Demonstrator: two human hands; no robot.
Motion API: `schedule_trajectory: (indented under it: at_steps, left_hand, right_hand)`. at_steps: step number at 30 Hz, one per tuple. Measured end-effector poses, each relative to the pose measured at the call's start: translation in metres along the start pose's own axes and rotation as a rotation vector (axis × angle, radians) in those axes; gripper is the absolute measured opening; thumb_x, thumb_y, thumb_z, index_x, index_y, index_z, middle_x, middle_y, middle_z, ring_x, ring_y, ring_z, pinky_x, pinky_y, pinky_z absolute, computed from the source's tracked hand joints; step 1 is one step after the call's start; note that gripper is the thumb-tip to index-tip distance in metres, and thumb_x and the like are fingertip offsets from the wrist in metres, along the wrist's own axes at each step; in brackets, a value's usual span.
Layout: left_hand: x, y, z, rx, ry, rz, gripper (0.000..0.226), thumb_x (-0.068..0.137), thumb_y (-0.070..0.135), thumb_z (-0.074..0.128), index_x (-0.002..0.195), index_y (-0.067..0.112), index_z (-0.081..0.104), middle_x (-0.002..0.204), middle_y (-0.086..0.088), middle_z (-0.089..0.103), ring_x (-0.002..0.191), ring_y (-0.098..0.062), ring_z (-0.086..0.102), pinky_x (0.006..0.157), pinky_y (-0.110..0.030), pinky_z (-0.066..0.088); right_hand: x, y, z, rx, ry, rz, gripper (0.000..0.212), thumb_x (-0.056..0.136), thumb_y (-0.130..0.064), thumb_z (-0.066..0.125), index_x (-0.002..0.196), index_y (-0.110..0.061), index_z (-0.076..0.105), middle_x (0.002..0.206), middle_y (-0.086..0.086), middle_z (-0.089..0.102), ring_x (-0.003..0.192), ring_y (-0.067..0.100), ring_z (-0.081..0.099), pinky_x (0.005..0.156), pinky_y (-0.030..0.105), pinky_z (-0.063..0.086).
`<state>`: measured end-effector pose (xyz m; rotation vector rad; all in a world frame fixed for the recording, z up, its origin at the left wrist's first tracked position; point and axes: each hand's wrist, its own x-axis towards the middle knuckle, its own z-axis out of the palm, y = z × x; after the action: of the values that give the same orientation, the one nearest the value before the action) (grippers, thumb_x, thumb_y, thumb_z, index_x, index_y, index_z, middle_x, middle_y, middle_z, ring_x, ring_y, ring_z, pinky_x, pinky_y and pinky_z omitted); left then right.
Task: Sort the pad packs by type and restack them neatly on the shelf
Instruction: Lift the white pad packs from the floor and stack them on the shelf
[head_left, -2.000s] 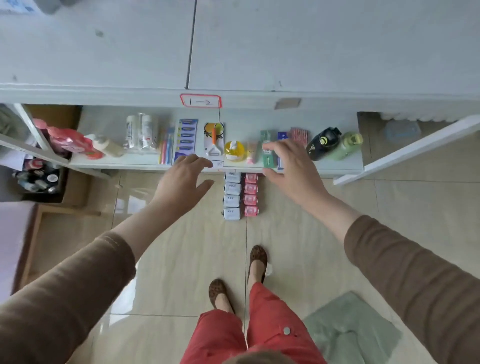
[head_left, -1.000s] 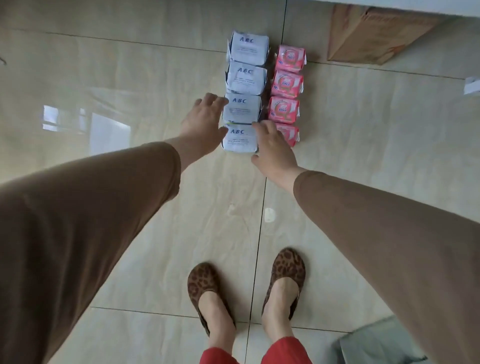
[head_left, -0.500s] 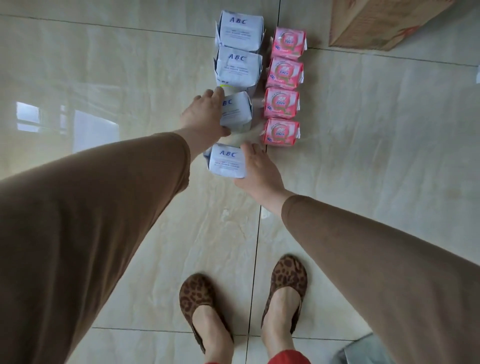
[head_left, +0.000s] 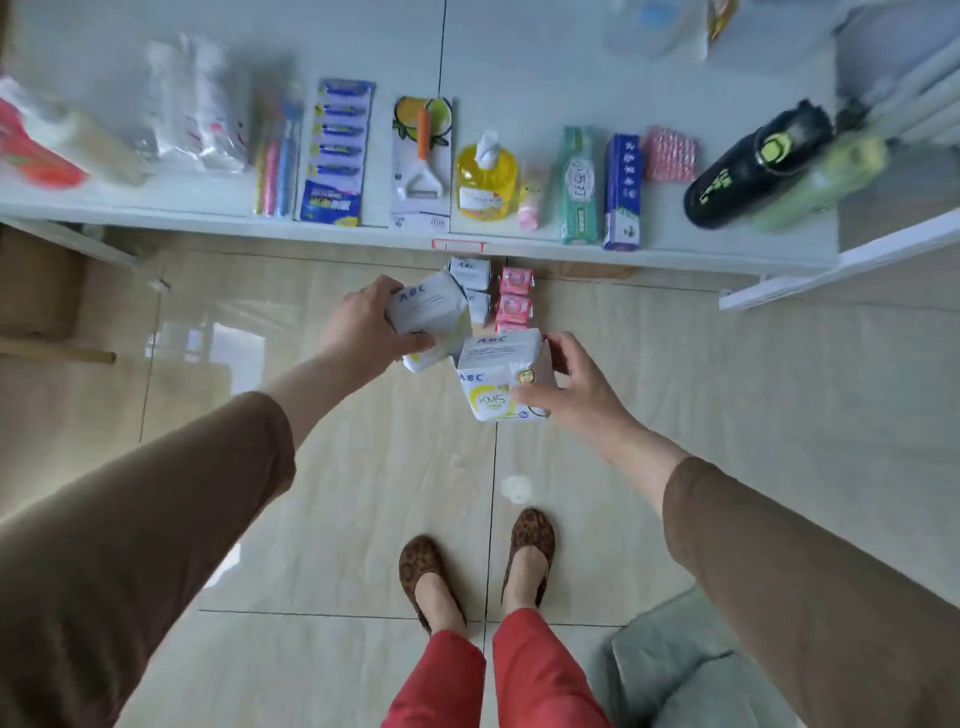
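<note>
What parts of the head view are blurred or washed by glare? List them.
Head view: motion blur smears the white shelf's ends, the clear plastic bags and the light green bottle; window glare sits on the glossy beige floor tiles; the white ABC pad pack in the right hand is sharp; wide-angle distortion bends the edges.

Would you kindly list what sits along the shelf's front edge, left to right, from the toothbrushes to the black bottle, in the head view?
Toothbrushes → blue battery card → peeler card → yellow soap bottle → small pink tube → green box → blue box → black bottle.
</note>
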<state>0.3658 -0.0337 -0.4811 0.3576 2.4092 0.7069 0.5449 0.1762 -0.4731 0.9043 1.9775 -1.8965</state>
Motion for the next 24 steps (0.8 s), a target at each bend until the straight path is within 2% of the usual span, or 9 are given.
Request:
schedule_trajectory:
  at_steps: [3, 5, 7, 9, 11, 15, 17, 19, 24]
  left_hand:
    - [-0.052, 0.057, -0.08, -0.067, 0.092, 0.043, 0.062, 0.067, 0.041, 0.084, 0.12, 0.028, 0.053, 0.089, 0.01, 0.061, 0.076, -0.013, 0.061, 0.062, -0.029, 0.045]
    - [-0.084, 0.093, -0.128, -0.092, 0.141, 0.088, 0.064, 0.066, 0.044, 0.083, 0.121, 0.031, 0.054, 0.087, 0.012, 0.059, 0.069, -0.002, 0.056, 0.057, -0.024, 0.04]
    - [-0.111, 0.127, -0.17, -0.119, 0.184, 0.138, 0.065, 0.066, 0.046, 0.083, 0.123, 0.033, 0.054, 0.087, 0.016, 0.057, 0.069, 0.003, 0.053, 0.056, -0.019, 0.037]
    - [-0.132, 0.161, -0.208, -0.131, 0.235, 0.195, 0.064, 0.067, 0.045, 0.083, 0.123, 0.034, 0.054, 0.085, 0.019, 0.055, 0.069, 0.006, 0.052, 0.057, -0.018, 0.035]
    - [-0.146, 0.191, -0.239, -0.146, 0.274, 0.243, 0.06, 0.066, 0.044, 0.083, 0.119, 0.035, 0.055, 0.084, 0.017, 0.057, 0.069, 0.002, 0.055, 0.057, -0.019, 0.037]
    - [-0.15, 0.246, -0.286, -0.154, 0.322, 0.325, 0.054, 0.066, 0.046, 0.082, 0.111, 0.037, 0.054, 0.087, 0.014, 0.061, 0.07, -0.003, 0.059, 0.057, -0.017, 0.04]
    - [-0.136, 0.274, -0.303, -0.13, 0.334, 0.374, 0.056, 0.067, 0.045, 0.082, 0.115, 0.033, 0.055, 0.096, 0.01, 0.062, 0.073, -0.01, 0.061, 0.061, -0.025, 0.044]
    - [-0.114, 0.303, -0.319, -0.096, 0.341, 0.401, 0.057, 0.069, 0.044, 0.082, 0.117, 0.031, 0.054, 0.101, 0.009, 0.062, 0.073, -0.009, 0.061, 0.061, -0.025, 0.044]
    - [-0.041, 0.376, -0.347, 0.035, 0.327, 0.437, 0.061, 0.072, 0.045, 0.082, 0.121, 0.024, 0.051, 0.105, 0.006, 0.061, 0.075, -0.011, 0.061, 0.063, -0.032, 0.047]
  right_hand:
    - [-0.059, -0.099, -0.018, 0.062, 0.028, -0.098, 0.062, 0.067, -0.02, 0.083, 0.123, -0.021, 0.057, 0.109, -0.006, 0.068, 0.088, -0.005, 0.062, 0.065, 0.014, 0.051]
    - [-0.093, -0.157, -0.028, 0.108, 0.02, -0.155, 0.06, 0.068, -0.023, 0.086, 0.121, -0.025, 0.058, 0.105, -0.006, 0.069, 0.087, 0.003, 0.065, 0.064, 0.021, 0.053]
    - [-0.122, -0.207, -0.038, 0.11, 0.02, -0.217, 0.06, 0.068, -0.028, 0.088, 0.12, -0.029, 0.059, 0.101, -0.009, 0.071, 0.088, 0.008, 0.066, 0.073, 0.027, 0.053]
    - [-0.145, -0.248, -0.05, 0.122, 0.016, -0.27, 0.061, 0.067, -0.032, 0.088, 0.12, -0.031, 0.058, 0.108, -0.004, 0.071, 0.097, 0.014, 0.067, 0.081, 0.031, 0.054]
    - [-0.161, -0.281, -0.062, 0.137, 0.005, -0.322, 0.059, 0.068, -0.032, 0.088, 0.119, -0.029, 0.058, 0.11, 0.0, 0.069, 0.098, 0.016, 0.066, 0.081, 0.031, 0.055]
    - [-0.167, -0.333, -0.091, 0.173, -0.03, -0.402, 0.06, 0.072, -0.021, 0.082, 0.122, -0.006, 0.052, 0.105, 0.01, 0.06, 0.095, 0.021, 0.059, 0.084, 0.035, 0.053]
    - [-0.159, -0.354, -0.11, 0.155, -0.028, -0.428, 0.058, 0.072, -0.022, 0.081, 0.123, -0.011, 0.056, 0.108, 0.004, 0.066, 0.101, 0.017, 0.062, 0.086, 0.032, 0.053]
    - [-0.142, -0.372, -0.13, 0.156, -0.019, -0.451, 0.054, 0.073, -0.02, 0.08, 0.122, -0.015, 0.058, 0.107, 0.0, 0.069, 0.105, 0.017, 0.063, 0.088, 0.033, 0.052]
    - [-0.09, -0.42, -0.184, 0.157, 0.032, -0.515, 0.051, 0.073, -0.022, 0.081, 0.12, -0.019, 0.06, 0.103, -0.005, 0.07, 0.097, 0.013, 0.061, 0.087, 0.033, 0.049]
